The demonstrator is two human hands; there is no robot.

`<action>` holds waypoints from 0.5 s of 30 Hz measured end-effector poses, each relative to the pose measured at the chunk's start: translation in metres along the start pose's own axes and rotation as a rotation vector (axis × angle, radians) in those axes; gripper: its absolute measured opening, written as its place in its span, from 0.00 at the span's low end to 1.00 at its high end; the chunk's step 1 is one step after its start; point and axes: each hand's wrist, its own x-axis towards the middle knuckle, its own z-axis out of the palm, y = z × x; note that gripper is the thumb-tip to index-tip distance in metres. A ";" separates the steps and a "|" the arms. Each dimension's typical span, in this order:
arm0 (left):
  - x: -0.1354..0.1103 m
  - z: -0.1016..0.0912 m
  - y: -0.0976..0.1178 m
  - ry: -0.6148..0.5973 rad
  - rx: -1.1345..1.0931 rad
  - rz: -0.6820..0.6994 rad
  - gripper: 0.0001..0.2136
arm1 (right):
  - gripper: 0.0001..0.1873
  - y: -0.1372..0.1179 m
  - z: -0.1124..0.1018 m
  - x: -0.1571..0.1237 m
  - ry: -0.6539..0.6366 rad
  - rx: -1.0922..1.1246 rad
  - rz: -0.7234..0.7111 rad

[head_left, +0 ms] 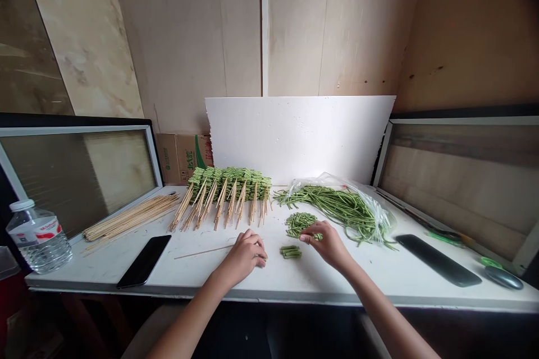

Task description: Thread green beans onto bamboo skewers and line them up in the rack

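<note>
My left hand (245, 252) is closed over the table with a thin bamboo skewer (202, 252) running out of it to the left. A bit of green shows at its fingertips, too small to make out fully. My right hand (327, 242) is pinched at the near edge of a loose pile of cut green bean pieces (301, 221); whatever lies between its fingertips is hidden. Between the hands sits a small, neatly lined bundle of cut bean pieces (291, 252), touched by neither.
Stacked bean skewers (229, 185) stand at the back, left of long uncut beans (337, 205) in a plastic bag (381, 210). Bare skewers (130, 216), a phone (144, 261) and a water bottle (40, 238) lie left. A dark elongated case (438, 259) and a mouse (504, 277) lie right.
</note>
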 end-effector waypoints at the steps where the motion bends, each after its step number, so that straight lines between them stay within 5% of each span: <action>1: 0.000 0.005 0.000 0.001 0.008 0.005 0.05 | 0.19 0.000 0.004 -0.001 -0.013 -0.021 -0.002; 4: 0.000 0.001 -0.007 0.056 0.032 -0.019 0.10 | 0.18 0.000 0.011 -0.003 -0.018 -0.136 -0.015; 8: -0.009 -0.044 -0.028 0.090 0.096 -0.212 0.12 | 0.25 0.006 0.013 -0.002 0.036 -0.289 -0.005; 12: -0.029 -0.088 -0.050 -0.036 0.321 -0.628 0.11 | 0.21 0.004 0.010 -0.001 -0.009 -0.189 0.047; 15: -0.040 -0.099 -0.061 -0.133 0.395 -0.739 0.09 | 0.19 -0.004 0.007 -0.001 -0.049 -0.088 0.083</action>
